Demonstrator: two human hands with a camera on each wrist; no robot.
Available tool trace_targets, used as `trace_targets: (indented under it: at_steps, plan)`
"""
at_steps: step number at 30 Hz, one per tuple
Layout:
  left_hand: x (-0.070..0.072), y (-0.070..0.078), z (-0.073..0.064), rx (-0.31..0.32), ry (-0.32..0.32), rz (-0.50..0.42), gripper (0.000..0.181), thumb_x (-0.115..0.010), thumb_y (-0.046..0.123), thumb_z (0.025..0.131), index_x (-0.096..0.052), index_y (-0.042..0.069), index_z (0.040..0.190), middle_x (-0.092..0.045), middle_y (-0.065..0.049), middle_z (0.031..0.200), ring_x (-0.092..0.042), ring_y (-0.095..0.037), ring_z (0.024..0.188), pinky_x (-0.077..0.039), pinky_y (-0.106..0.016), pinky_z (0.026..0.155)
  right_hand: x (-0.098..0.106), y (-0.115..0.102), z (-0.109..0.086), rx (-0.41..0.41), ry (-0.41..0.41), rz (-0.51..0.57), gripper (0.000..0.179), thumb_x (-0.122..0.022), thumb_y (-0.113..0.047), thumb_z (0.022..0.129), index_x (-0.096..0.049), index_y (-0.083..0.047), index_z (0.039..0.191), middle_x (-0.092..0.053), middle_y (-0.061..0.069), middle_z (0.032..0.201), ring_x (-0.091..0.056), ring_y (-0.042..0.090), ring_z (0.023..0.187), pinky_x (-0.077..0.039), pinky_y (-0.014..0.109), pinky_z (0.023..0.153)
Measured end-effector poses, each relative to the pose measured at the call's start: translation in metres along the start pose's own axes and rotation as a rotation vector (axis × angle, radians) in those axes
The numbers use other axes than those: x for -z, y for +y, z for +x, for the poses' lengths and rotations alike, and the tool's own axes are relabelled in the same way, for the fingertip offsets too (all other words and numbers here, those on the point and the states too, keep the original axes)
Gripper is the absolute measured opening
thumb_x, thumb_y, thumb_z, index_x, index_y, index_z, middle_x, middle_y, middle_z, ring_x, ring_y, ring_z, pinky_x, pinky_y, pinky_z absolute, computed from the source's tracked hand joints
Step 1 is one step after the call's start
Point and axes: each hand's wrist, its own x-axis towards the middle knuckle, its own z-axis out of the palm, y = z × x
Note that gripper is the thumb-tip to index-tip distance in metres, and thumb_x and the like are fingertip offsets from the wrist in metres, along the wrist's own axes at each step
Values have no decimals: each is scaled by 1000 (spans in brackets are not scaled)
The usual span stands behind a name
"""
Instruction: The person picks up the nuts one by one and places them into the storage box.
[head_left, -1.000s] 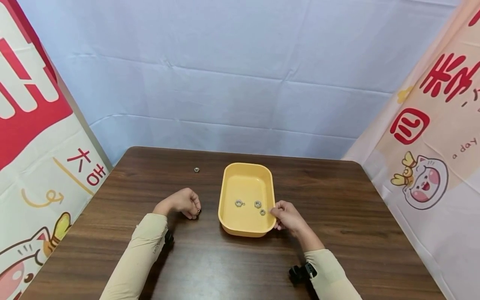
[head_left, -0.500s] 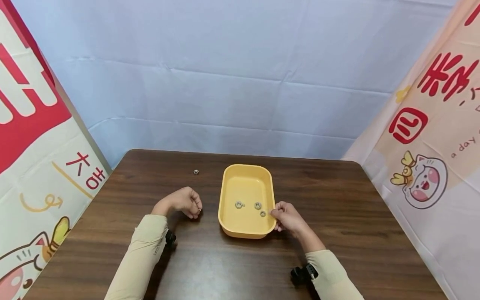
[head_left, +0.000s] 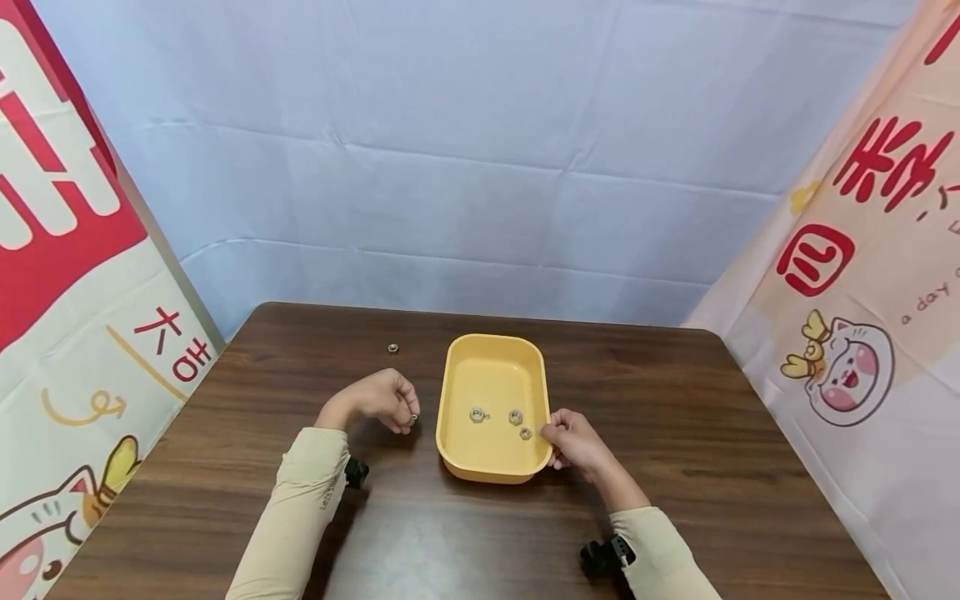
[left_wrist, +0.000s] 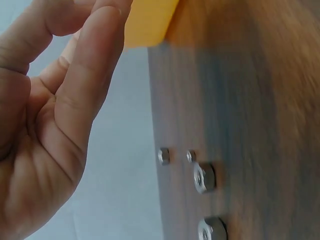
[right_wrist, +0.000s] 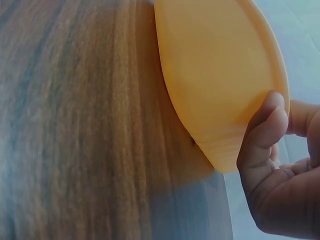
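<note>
My left hand (head_left: pixel 386 400) is raised slightly over the table, just left of the yellow tray (head_left: pixel 495 477). Thumb and fingertips pinch a small metal nut (head_left: pixel 415 417), mostly covered by the fingers. In the left wrist view the fingertips run out at the top edge. My right hand (head_left: pixel 577 442) grips the tray's right rim, thumb on the inside, as the right wrist view shows with the tray wall (right_wrist: pixel 220 65). Inside the tray lie a large nut (head_left: pixel 477 414), another large nut (head_left: pixel 515 417), a medium nut (head_left: pixel 525 433) and a tiny one (head_left: pixel 487 417).
One nut (head_left: pixel 393 348) lies on the dark wooden table (head_left: pixel 660 392) behind my left hand. The left wrist view shows several nuts on the table, including a big nut (left_wrist: pixel 204 177) and a small nut (left_wrist: pixel 191 156). A pale cloth (head_left: pixel 450 183) hangs behind the table.
My left hand has lifted a little and moved right, toward the tray, with the small nut between its fingertips. The right hand keeps its grip on the tray rim.
</note>
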Motion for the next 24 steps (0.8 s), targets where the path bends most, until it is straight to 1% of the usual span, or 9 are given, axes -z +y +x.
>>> trace_targets:
  at_steps: [5, 7, 12, 14, 15, 21, 24]
  plan:
    - [-5, 9, 3, -29, -17, 26, 10, -59, -10, 73, -64, -6, 81, -65, -13, 69, -65, -29, 64, -54, -38, 60, -3, 1, -2, -1, 29, 0, 7, -51, -2, 89, -45, 1, 86, -52, 9, 57, -47, 11, 40, -41, 22, 39]
    - [-7, 12, 6, -33, -16, 22, 11, -59, -11, 73, -64, -7, 82, -65, -14, 69, -65, -31, 65, -54, -38, 60, -5, -6, -7, 4, 30, -11, 7, -50, -1, 88, -45, 2, 85, -51, 10, 57, -47, 11, 41, -41, 23, 39]
    - [-11, 20, 14, -19, -11, 17, 12, -60, -12, 72, -65, -5, 81, -64, -14, 70, -65, -29, 64, -54, -39, 60, -4, -5, -6, 14, 31, -19, 6, -50, -1, 88, -45, 2, 86, -52, 10, 57, -47, 10, 41, -41, 22, 40]
    - [-12, 23, 15, -14, -12, 22, 13, -61, -12, 72, -65, -3, 80, -64, -14, 70, -65, -28, 64, -54, -39, 60, -3, 2, -2, 17, 41, -15, 7, -50, -3, 88, -45, 2, 86, -52, 10, 57, -47, 10, 40, -40, 22, 39]
    - [-12, 24, 16, -12, -13, 23, 13, -61, -12, 72, -65, -2, 80, -64, -14, 70, -65, -28, 64, -54, -39, 61, -3, 2, -1, 16, 43, -14, 7, -50, -3, 88, -45, 2, 86, -52, 10, 57, -47, 10, 40, -40, 22, 39]
    - [-8, 29, 17, 15, -15, 4, 12, -62, -12, 73, -65, -3, 80, -65, -15, 71, -65, -31, 65, -54, -42, 63, -4, 0, 0, 0, 37, -9, 6, -50, -2, 88, -45, 1, 86, -52, 10, 57, -47, 10, 40, -40, 22, 38]
    - [-7, 31, 18, 20, -19, -10, 11, -62, -11, 73, -65, -3, 80, -65, -16, 72, -65, -32, 66, -54, -41, 62, -4, -5, -4, -7, 32, -6, 6, -50, 0, 88, -45, 2, 86, -52, 10, 57, -47, 10, 40, -41, 22, 39]
